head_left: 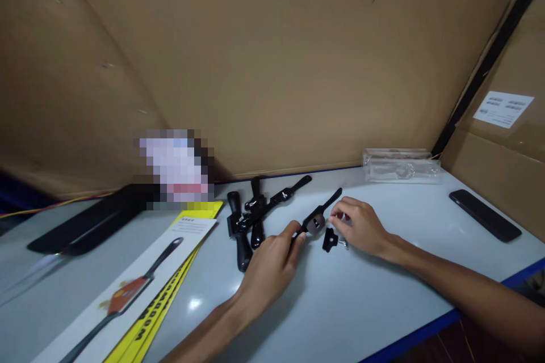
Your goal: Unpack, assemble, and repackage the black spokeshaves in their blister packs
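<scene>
My left hand [275,255] is closed round one handle of a black spokeshave [315,223], whose other handle points up and to the right. Close to the spokeshave's middle, the fingertips of my right hand [360,224] are pinched together; whatever they hold, if anything, is too small to make out. Below those fingers a small black lever cap [329,240] lies on the table, with a silver screw [342,243] at its right side. Several more black spokeshaves [256,212] lie crossed over one another left of my hands.
A white card with a spokeshave picture [128,289] lies over yellow packaging [206,210] at left. Behind it is a black flat case [93,227]. Clear plastic packs [400,167] sit at the back, a dark slab [484,215] at right. Cardboard walls [272,68] enclose the table.
</scene>
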A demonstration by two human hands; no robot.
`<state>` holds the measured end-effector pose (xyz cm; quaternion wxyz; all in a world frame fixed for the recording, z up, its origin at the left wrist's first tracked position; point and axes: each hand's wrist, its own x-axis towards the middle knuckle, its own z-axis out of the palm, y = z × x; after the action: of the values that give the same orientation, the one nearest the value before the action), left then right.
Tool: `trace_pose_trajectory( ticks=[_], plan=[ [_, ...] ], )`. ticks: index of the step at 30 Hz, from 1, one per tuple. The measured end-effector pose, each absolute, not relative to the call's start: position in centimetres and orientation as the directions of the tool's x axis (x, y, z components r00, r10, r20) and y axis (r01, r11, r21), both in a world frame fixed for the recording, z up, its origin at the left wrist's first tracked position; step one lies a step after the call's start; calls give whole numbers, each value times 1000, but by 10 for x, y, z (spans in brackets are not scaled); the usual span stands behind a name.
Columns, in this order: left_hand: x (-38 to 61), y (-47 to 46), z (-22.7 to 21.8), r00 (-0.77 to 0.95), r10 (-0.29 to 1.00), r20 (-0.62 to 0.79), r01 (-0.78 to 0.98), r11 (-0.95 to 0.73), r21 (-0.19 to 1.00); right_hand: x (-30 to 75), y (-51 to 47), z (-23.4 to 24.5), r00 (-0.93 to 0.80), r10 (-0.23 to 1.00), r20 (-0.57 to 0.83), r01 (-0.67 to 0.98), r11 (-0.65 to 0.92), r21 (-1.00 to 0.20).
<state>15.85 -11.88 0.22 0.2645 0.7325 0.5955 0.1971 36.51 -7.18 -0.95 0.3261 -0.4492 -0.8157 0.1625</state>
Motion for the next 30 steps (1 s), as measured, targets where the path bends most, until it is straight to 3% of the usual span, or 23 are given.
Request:
trace_pose_trajectory(
  ticks=[4,8,11,16,19,22,24,26,28,30],
  plan=[
    [160,-120,-2,240,971,11,663,-172,729,357,-75,-11,-375,884,278,533,451,-716],
    [159,-119,-9,237,970,47,523,-168,835,358,-71,-9,-411,900,145,335,297,-894],
    [157,-115,-12,166,985,37,434,-107,894,368,-59,-6,-451,888,87,325,254,-911],
    [151,-104,-13,38,999,11,344,-24,939,385,-42,-11,-311,945,99,658,290,-695],
    [151,-103,-11,56,998,11,362,-31,932,383,-44,-16,-260,956,139,742,289,-605],
    [153,-107,-9,88,996,24,419,-59,906,378,-52,-15,-338,927,164,793,374,-481],
    [154,-110,-7,103,994,22,449,-67,891,378,-55,-8,-390,895,215,811,445,-380],
    [155,-112,-4,122,992,21,469,-76,880,382,-56,1,-400,842,361,816,507,-277],
    [155,-112,-1,168,986,6,460,-83,884,387,-57,11,-436,734,521,802,579,-144],
    [155,-113,2,250,968,-32,422,-79,903,391,-57,17,-557,624,548,741,671,-11]
  ],
)
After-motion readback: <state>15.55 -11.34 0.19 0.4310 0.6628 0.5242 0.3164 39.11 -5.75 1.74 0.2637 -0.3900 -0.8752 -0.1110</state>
